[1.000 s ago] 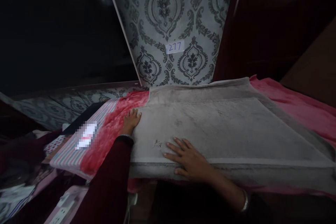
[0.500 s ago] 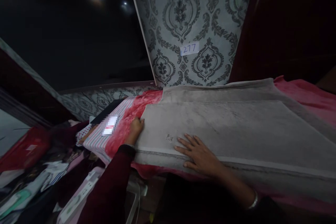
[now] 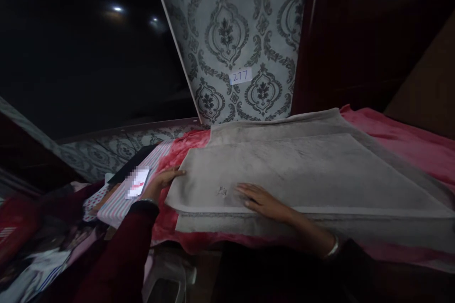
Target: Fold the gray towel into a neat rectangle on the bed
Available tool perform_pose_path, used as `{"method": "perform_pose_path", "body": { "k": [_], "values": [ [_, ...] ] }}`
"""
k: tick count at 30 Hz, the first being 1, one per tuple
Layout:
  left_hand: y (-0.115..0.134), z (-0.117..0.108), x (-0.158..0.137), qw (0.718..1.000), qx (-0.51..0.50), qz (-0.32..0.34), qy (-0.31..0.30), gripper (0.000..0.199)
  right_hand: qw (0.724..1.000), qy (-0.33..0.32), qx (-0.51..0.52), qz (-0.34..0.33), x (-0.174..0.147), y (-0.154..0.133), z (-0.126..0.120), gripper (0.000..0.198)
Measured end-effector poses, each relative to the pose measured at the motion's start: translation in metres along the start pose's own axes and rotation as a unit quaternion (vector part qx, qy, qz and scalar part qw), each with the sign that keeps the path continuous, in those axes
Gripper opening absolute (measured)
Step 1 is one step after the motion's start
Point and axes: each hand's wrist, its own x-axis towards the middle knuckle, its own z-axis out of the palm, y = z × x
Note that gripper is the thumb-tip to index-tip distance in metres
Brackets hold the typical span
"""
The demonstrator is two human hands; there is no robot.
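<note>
Two hands on a soft gray blanket.
The gray blanket (image 3: 284, 170) lies folded on a red blanket (image 3: 391, 135) by the wall (image 3: 263, 64). The left hand (image 3: 164, 179) grips its left edge, thumb on top; the right hand (image 3: 265, 203) rests on it, holding nothing. Left of the red part is a striped cloth (image 3: 113, 206). A big black screen (image 3: 88, 66) and a paper (image 3: 241, 75) saying 277 are behind. Clothes (image 3: 46, 265) sit in a messy pile at far left.
</note>
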Motion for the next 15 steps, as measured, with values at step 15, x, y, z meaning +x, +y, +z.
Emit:
{"method": "perform_pose_path", "body": {
  "k": [15],
  "values": [
    [0.244,0.113,0.013,0.881,-0.347,0.137,-0.291,0.085,0.716,0.222,0.642,0.161,0.048,0.056,-0.044,0.055]
  ]
}}
